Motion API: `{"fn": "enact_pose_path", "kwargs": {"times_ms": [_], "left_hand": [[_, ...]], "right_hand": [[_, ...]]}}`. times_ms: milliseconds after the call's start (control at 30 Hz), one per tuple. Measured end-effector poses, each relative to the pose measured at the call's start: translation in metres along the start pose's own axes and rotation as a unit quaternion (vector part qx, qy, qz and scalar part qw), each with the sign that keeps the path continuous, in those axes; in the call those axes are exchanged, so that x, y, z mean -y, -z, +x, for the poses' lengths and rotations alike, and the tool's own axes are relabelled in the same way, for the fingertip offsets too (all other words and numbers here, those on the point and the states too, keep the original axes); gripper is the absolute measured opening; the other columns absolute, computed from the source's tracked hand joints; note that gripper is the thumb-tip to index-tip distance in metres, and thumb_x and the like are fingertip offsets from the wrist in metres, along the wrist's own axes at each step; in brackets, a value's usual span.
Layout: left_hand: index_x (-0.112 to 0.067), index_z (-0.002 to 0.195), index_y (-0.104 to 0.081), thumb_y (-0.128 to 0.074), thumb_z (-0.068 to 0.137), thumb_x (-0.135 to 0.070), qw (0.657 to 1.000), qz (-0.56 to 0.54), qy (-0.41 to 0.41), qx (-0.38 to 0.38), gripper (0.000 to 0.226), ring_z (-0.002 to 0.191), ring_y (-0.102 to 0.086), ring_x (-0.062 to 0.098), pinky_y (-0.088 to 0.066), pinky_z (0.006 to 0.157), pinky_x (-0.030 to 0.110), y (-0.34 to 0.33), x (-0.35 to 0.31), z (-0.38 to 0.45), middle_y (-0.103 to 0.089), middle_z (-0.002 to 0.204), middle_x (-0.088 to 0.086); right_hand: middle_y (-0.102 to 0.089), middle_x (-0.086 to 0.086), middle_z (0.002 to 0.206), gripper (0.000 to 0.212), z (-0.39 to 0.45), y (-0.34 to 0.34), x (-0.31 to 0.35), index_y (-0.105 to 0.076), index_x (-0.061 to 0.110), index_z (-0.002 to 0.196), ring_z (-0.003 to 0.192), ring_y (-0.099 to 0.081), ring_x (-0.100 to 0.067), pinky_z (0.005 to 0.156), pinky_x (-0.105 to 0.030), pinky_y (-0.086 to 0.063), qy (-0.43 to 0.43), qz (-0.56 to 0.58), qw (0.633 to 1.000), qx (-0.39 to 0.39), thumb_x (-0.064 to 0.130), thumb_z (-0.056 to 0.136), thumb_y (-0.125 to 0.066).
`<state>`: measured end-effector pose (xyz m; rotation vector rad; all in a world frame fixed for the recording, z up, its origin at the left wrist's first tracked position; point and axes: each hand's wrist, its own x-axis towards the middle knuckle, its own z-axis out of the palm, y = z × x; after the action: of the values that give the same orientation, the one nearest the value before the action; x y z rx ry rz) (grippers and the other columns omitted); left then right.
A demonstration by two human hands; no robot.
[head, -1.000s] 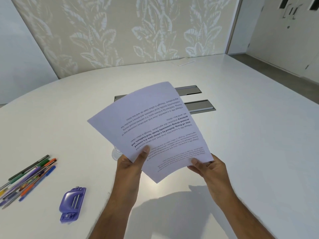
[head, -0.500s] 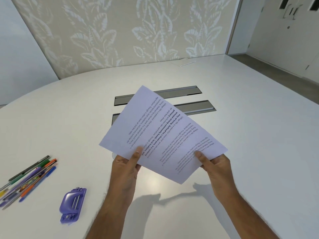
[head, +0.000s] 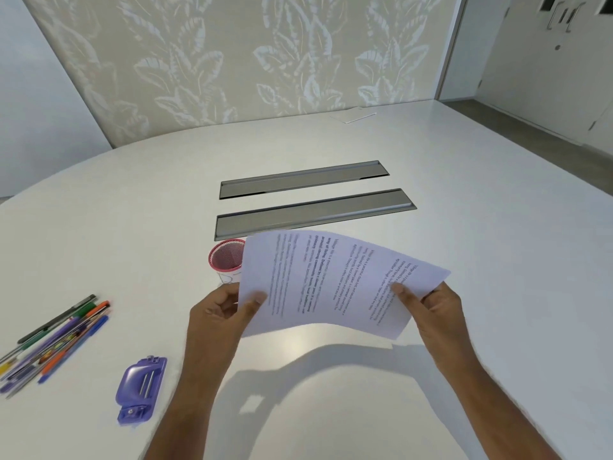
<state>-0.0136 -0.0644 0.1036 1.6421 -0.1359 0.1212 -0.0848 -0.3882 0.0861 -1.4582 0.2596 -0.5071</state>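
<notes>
Printed sheet (head: 331, 280) hangs between both hands, left (head: 222, 313) and right (head: 431, 307) pinching its edges, seemingly above the table.

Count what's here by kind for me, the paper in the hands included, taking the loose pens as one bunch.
Printed paper: 1, pinched by the left hand and the right hand
Pink mesh cup: 1
Purple hole punch: 1
Bunch of pens: 1
Grey hatches: 2
White card, far side: 1
Total: 7
</notes>
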Motion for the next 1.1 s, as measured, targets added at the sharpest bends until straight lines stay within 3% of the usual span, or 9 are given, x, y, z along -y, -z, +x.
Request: {"fn": "enact_pose_path", "kwargs": {"times_ms": [167,267,367,467,533,700,900,1000,1100], "left_hand": [[-0.041,0.108,-0.077,-0.080,0.081,-0.049,0.998,0.060,-0.012,-0.012,0.028,0.084,-0.081,0.009,-0.063,0.063,0.018,-0.007,-0.008,0.002,-0.082,0.097,-0.021],[-0.039,0.110,-0.070,-0.078,0.082,-0.041,0.998,0.064,-0.024,-0.001,0.029,0.090,-0.079,0.010,-0.063,0.064,0.016,-0.012,-0.004,-0.001,-0.079,0.097,-0.019],[-0.027,0.104,-0.068,-0.081,0.087,-0.025,0.997,0.076,-0.006,0.022,0.022,0.087,-0.078,0.016,-0.062,0.067,0.018,-0.017,0.014,-0.006,-0.079,0.093,-0.010],[-0.024,0.112,-0.073,-0.076,0.096,-0.008,0.996,0.070,0.019,0.061,0.023,0.093,-0.078,0.008,-0.062,0.075,0.019,-0.021,0.031,-0.016,-0.081,0.101,-0.017],[-0.030,0.114,-0.075,-0.074,0.098,-0.013,0.996,0.053,0.044,0.065,0.023,0.096,-0.079,0.007,-0.064,0.075,0.021,-0.023,0.033,-0.019,-0.082,0.104,-0.020],[-0.035,0.117,-0.074,-0.071,0.093,-0.037,0.997,0.046,0.008,0.055,0.024,0.102,-0.076,0.009,-0.063,0.077,0.020,-0.023,0.027,-0.017,-0.081,0.108,-0.019],[-0.030,0.124,-0.075,-0.074,0.099,-0.029,0.997,0.038,0.041,0.062,0.025,0.108,-0.077,0.012,-0.065,0.087,0.030,-0.030,0.037,-0.023,-0.081,0.115,-0.014],[-0.031,0.125,-0.074,-0.074,0.092,-0.040,0.998,0.012,0.040,0.046,0.034,0.106,-0.077,0.013,-0.065,0.082,0.028,-0.030,0.033,-0.025,-0.081,0.116,-0.011],[-0.045,0.113,-0.075,-0.076,0.096,-0.033,0.998,0.025,0.056,0.032,0.020,0.097,-0.077,0.003,-0.063,0.070,0.017,-0.032,0.032,-0.027,-0.081,0.107,-0.023]], "right_hand": [[-0.084,0.016,0.104,0.015,0.008,-0.001,0.011,-0.077,0.036,0.097,0.089,-0.081,-0.006,0.068,-0.016,-0.061,0.016,-0.027,0.999,0.013,0.038,0.083,-0.079],[-0.084,0.016,0.106,0.015,0.007,-0.001,0.010,-0.077,0.042,0.099,0.091,-0.081,-0.006,0.070,-0.019,-0.062,0.028,-0.034,0.999,0.024,0.037,0.085,-0.079],[-0.084,0.018,0.101,0.012,0.004,0.000,-0.011,-0.076,0.031,0.101,0.090,-0.081,-0.007,0.071,-0.019,-0.063,0.009,-0.082,0.996,0.026,0.027,0.091,-0.081],[-0.082,0.026,0.098,0.016,-0.005,0.001,-0.036,-0.075,0.029,0.101,0.090,-0.080,-0.001,0.076,-0.019,-0.064,-0.019,-0.120,0.991,0.049,0.015,0.095,-0.080],[-0.082,0.027,0.098,0.015,-0.008,0.002,-0.041,-0.075,0.028,0.100,0.090,-0.080,0.000,0.074,-0.015,-0.062,-0.031,-0.121,0.991,0.042,0.014,0.095,-0.080],[-0.082,0.025,0.100,0.015,-0.004,0.001,-0.039,-0.074,0.029,0.103,0.088,-0.079,0.001,0.069,-0.012,-0.059,-0.025,-0.108,0.994,0.016,0.020,0.093,-0.081],[-0.082,0.026,0.098,0.018,-0.008,-0.002,-0.052,-0.075,0.029,0.100,0.092,-0.079,-0.002,0.074,-0.011,-0.058,-0.043,-0.113,0.992,0.022,0.012,0.094,-0.080],[-0.082,0.025,0.104,0.018,-0.005,-0.003,-0.049,-0.075,0.030,0.104,0.094,-0.078,0.002,0.076,-0.010,-0.058,-0.028,-0.114,0.993,0.027,0.015,0.095,-0.080],[-0.081,0.028,0.099,0.019,-0.007,-0.005,-0.053,-0.074,0.030,0.102,0.092,-0.078,0.001,0.078,-0.013,-0.061,-0.041,-0.119,0.992,0.030,0.013,0.095,-0.079]]}}
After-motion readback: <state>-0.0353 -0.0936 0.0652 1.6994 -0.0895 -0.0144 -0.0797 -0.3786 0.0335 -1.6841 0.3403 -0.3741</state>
